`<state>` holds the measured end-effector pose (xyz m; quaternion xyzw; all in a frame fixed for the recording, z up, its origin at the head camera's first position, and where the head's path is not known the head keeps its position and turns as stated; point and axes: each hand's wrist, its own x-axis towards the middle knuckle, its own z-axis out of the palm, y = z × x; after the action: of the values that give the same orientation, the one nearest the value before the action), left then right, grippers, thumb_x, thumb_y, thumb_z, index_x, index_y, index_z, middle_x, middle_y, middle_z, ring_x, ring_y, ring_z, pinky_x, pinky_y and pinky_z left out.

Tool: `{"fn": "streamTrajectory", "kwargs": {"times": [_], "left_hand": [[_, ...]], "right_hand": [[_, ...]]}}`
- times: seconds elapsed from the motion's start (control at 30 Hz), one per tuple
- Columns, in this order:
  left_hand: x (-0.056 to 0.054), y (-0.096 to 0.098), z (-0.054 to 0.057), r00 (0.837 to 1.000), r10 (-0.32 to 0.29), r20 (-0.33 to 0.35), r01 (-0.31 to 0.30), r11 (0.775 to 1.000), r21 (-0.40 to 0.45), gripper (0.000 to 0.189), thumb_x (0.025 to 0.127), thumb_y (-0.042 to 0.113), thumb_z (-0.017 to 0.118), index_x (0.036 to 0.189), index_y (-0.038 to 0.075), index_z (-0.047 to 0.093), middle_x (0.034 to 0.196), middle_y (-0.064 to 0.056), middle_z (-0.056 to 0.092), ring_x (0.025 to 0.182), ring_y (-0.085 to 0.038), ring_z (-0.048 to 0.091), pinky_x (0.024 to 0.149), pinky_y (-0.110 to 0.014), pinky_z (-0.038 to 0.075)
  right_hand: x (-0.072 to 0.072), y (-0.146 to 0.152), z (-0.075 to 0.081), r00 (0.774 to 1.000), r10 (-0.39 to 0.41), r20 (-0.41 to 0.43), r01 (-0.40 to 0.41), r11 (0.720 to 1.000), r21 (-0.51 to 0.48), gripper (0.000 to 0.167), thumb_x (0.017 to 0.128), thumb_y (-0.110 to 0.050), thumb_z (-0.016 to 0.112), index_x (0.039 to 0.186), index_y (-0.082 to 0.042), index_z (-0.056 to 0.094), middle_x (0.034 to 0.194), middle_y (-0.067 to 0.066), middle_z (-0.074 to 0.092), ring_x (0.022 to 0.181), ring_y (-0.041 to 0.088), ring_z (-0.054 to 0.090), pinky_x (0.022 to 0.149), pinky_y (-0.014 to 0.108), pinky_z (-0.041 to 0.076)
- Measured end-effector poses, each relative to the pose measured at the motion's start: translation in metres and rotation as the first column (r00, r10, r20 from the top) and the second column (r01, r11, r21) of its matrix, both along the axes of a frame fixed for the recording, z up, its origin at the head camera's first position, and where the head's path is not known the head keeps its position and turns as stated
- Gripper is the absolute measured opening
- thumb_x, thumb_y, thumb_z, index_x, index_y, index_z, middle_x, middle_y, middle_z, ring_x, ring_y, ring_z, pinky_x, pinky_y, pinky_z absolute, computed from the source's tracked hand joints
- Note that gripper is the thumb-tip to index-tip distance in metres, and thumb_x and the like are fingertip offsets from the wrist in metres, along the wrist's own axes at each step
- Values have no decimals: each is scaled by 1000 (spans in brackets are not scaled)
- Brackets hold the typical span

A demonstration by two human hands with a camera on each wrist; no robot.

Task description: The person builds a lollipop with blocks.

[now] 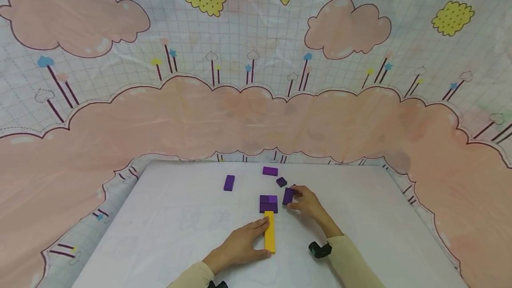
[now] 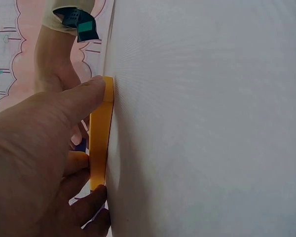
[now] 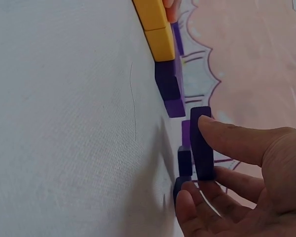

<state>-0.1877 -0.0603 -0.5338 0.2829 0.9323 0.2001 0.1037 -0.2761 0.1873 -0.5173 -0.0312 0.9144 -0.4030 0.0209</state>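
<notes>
In the head view my left hand (image 1: 243, 244) holds a yellow strip of blocks (image 1: 270, 237) flat on the white table, thumb at its near end and fingers along its far part. A seam crosses the yellow strip (image 3: 155, 30) in the right wrist view. Its far end meets a group of purple blocks (image 1: 268, 208) set together. To the right of this group, my right hand (image 1: 309, 203) pinches a dark purple oblong block (image 1: 287, 196) between thumb and fingers. The pinched block (image 3: 202, 148) stands off the table surface in the right wrist view.
Loose purple blocks lie farther back: one oblong (image 1: 229, 183) at the left, another (image 1: 270, 171) at the rear and a small dark one (image 1: 282, 182). Another purple block (image 1: 294, 186) shows partly behind my right fingers. A cloud-patterned cloth (image 1: 256, 123) surrounds the white table (image 1: 160, 226).
</notes>
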Motion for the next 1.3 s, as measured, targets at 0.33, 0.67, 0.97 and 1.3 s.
{"fn": "streamTrajectory", "kwargs": {"times": [0.33, 0.67, 0.97, 1.3], "left_hand": [[1, -1, -1, 999, -14, -34, 15, 1000, 16, 83, 84, 66, 62, 150, 21, 42, 159, 7, 35, 142, -22, 43, 112, -46, 43], [0, 0, -2, 1000, -3, -17, 3, 1000, 0, 82, 84, 67, 62, 151, 23, 40, 160, 11, 33, 143, -19, 41, 114, -44, 41], [0, 1, -2, 1000, -3, -20, 3, 1000, -9, 83, 83, 68, 62, 151, 24, 40, 159, 11, 33, 143, -18, 41, 114, -43, 42], [0, 1, 0, 1000, 2, -11, -2, 1000, -5, 83, 84, 67, 62, 150, 24, 41, 159, 11, 33, 143, -18, 41, 113, -44, 42]], "right_hand": [[-6, -2, -2, 997, 76, -24, -77, 997, -27, 59, 76, -5, 82, 129, 0, 59, 125, 21, 61, 116, 38, 62, 101, 49, 52], [-12, -5, -5, 992, 125, -37, -124, 992, 11, 55, 76, -3, 82, 127, -4, 62, 125, 20, 63, 116, 37, 61, 101, 50, 51], [-21, -6, -10, 989, 142, -34, -139, 986, 88, 56, 76, -6, 82, 128, -7, 63, 123, 17, 65, 113, 31, 62, 103, 48, 50], [-23, -10, -12, 990, 138, 0, -137, 983, 125, 57, 79, -10, 81, 132, -8, 61, 132, 20, 60, 117, 34, 59, 104, 51, 48]]}}
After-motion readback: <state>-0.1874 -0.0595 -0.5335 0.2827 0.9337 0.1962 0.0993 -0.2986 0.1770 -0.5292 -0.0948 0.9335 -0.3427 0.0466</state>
